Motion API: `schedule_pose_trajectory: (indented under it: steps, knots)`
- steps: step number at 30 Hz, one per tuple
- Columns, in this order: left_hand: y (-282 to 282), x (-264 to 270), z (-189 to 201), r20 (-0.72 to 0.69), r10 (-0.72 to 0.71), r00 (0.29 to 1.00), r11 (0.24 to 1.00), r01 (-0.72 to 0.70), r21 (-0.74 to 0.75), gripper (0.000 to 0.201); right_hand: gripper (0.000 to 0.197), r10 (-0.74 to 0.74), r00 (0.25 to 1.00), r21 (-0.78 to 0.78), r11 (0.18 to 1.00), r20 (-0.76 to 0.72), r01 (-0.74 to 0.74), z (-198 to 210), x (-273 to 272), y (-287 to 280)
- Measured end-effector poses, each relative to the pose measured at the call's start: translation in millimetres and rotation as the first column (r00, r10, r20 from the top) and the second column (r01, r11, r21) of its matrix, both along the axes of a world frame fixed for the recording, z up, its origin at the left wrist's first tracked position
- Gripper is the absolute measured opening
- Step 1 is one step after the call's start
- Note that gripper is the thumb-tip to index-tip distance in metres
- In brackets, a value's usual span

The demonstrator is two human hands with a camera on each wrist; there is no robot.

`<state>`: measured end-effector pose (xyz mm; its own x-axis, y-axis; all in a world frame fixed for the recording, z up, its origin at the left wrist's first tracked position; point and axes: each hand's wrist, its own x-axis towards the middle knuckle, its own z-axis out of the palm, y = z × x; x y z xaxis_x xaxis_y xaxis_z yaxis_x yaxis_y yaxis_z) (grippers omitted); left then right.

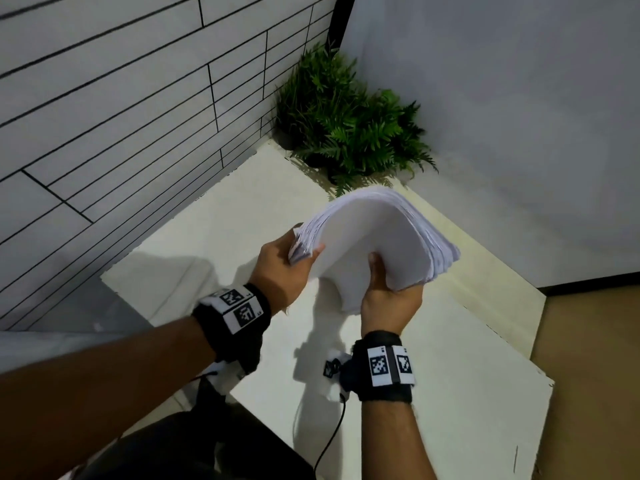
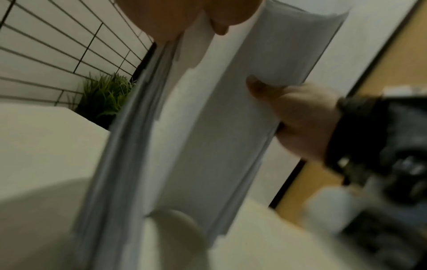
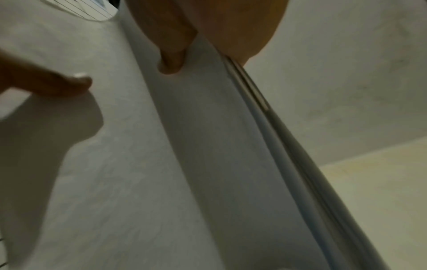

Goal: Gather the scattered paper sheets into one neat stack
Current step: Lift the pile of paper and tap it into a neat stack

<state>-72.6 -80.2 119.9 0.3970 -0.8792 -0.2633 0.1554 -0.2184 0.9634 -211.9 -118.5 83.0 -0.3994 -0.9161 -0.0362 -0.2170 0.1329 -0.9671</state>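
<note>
A thick stack of white paper sheets [image 1: 367, 237] is held up above the cream tabletop [image 1: 214, 237], bowed into an arch. My left hand [image 1: 287, 265] grips its left edge, thumb on the near face. My right hand [image 1: 388, 292] grips the lower right edge, thumb pressed on the front sheet. In the left wrist view the stack [image 2: 208, 127] stands on edge, my left thumb [image 2: 219, 27] at the top and the right hand [image 2: 295, 117] pinching its far side. The right wrist view shows the sheets [image 3: 208, 146] close up under my right thumb [image 3: 172, 62]. The sheet edges are fanned, not flush.
A green fern-like plant [image 1: 349, 123] fills the back corner of the table. A tiled wall [image 1: 121, 98] runs on the left and a plain white wall [image 1: 502, 116] on the right. Brown floor [image 1: 595, 375] lies past the table's right edge.
</note>
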Motion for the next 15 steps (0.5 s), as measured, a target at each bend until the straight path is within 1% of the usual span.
schedule_pose_trajectory:
  steps: [2, 3, 5, 7, 9, 11, 13, 14, 15]
  knots:
    - [0, 5, -11, 0.076, -0.058, 0.995, 0.998, 0.055, 0.041, 0.012, 0.028, 0.027, 0.998, 0.099, 0.995, -0.059, -0.021, -5, -9, -2]
    - [-1, 7, -16, 0.088, -0.068, 0.994, 0.997, 0.064, 0.05, 0.013, 0.029, 0.058, 0.992, 0.113, 0.993, -0.108, -0.046, -5, -12, -4]
    - [-5, 9, -19, 0.102, -0.053, 0.993, 0.998, 0.05, 0.029, 0.024, 0.038, 0.1, 0.978, 0.104, 0.991, -0.183, -0.082, -4, -19, -10]
    - [-7, 11, -20, 0.138, -0.063, 0.988, 0.998, 0.059, 0.033, 0.033, 0.045, 0.113, 0.977, 0.085, 0.991, -0.181, -0.099, -6, -23, -13]
    - [-8, 11, -25, 0.158, -0.101, 0.982, 0.993, 0.088, 0.082, 0.032, 0.045, 0.125, 0.977, 0.112, 0.988, -0.172, -0.107, -11, -24, -13]
    - [-8, 14, -28, 0.143, -0.11, 0.984, 0.989, 0.094, 0.114, 0.029, 0.047, 0.157, 0.976, 0.118, 0.983, -0.153, -0.14, -12, -25, -11]
    - [-10, 18, -25, 0.144, -0.098, 0.985, 0.992, 0.086, 0.089, 0.035, 0.058, 0.147, 0.986, 0.015, 0.989, -0.079, -0.146, -6, -27, -8]
    - [-12, 21, -22, 0.145, -0.117, 0.983, 0.993, 0.116, 0.013, 0.045, 0.063, 0.121, 0.992, -0.075, 0.99, -0.039, -0.123, 2, -29, -7]
    - [-12, 24, -18, 0.145, -0.149, 0.978, 0.981, 0.165, -0.106, 0.057, 0.065, 0.089, 0.995, -0.19, 0.977, -0.04, -0.095, 10, -31, -7]
